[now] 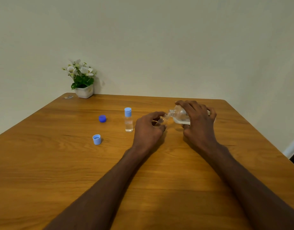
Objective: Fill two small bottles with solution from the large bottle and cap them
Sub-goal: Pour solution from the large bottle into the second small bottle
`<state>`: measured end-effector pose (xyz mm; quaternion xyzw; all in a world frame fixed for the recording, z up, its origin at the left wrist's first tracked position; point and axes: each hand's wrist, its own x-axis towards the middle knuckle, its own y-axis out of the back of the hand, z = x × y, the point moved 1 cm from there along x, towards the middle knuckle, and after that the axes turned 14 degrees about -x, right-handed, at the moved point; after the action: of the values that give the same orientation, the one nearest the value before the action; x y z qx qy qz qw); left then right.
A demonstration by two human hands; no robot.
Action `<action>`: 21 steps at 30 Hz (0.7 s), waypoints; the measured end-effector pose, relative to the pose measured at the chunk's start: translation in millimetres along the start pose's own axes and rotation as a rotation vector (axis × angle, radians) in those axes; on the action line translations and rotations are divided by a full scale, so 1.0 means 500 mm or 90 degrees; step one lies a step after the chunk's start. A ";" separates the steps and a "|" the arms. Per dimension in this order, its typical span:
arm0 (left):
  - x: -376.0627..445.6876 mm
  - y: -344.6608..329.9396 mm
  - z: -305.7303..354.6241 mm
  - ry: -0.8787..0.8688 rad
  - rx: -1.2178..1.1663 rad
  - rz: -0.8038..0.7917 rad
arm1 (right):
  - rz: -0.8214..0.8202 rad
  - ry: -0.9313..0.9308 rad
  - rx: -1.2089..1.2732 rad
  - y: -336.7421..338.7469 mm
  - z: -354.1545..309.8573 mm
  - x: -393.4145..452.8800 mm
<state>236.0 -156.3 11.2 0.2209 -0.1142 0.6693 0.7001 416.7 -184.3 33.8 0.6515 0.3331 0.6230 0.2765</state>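
The right hand (198,121) is wrapped over the large bottle (180,114), fingers curled across the top and thumb underneath, tipping it almost flat with its open mouth pointing left. That mouth sits right at the neck of the second small bottle (165,117), which the left hand (148,128) holds with curled fingers; most of that little bottle is hidden behind the hand, so its fill level is anyone's guess. Off to the left stands the first small bottle (128,120), upright, capped in light blue, clear liquid inside, so that one looks finished. Nearer and further left, the light blue cap (96,139) waits open side up on the table (159,188), and the dark blue cap (102,118) lies beyond it. Now the risk: two narrow necks, barely lined up. A small wobble of either wrist could send solution down the outside, over the fingers and onto the wood. Tip too steeply and it may gush and overflow unseen behind that hand.
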 end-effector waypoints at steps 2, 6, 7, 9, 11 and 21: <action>-0.001 0.000 0.000 0.001 0.001 0.000 | 0.000 -0.001 -0.004 -0.001 -0.001 0.000; 0.001 0.001 -0.002 0.002 0.001 -0.002 | 0.002 0.003 -0.007 -0.001 0.001 0.001; 0.000 0.001 -0.001 0.005 -0.002 -0.002 | 0.001 0.004 -0.009 0.000 0.002 0.001; 0.000 0.002 -0.001 0.008 -0.005 -0.001 | -0.001 0.003 -0.012 0.001 0.001 0.001; 0.000 0.002 0.000 0.008 -0.003 -0.002 | -0.003 0.000 -0.014 0.004 -0.001 0.001; -0.001 0.001 0.000 0.001 0.002 -0.005 | -0.013 0.003 -0.028 0.013 -0.002 -0.001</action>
<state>235.6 -156.6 11.0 0.2220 -0.1113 0.6668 0.7027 416.5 -188.8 38.8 0.6404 0.3267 0.6286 0.2966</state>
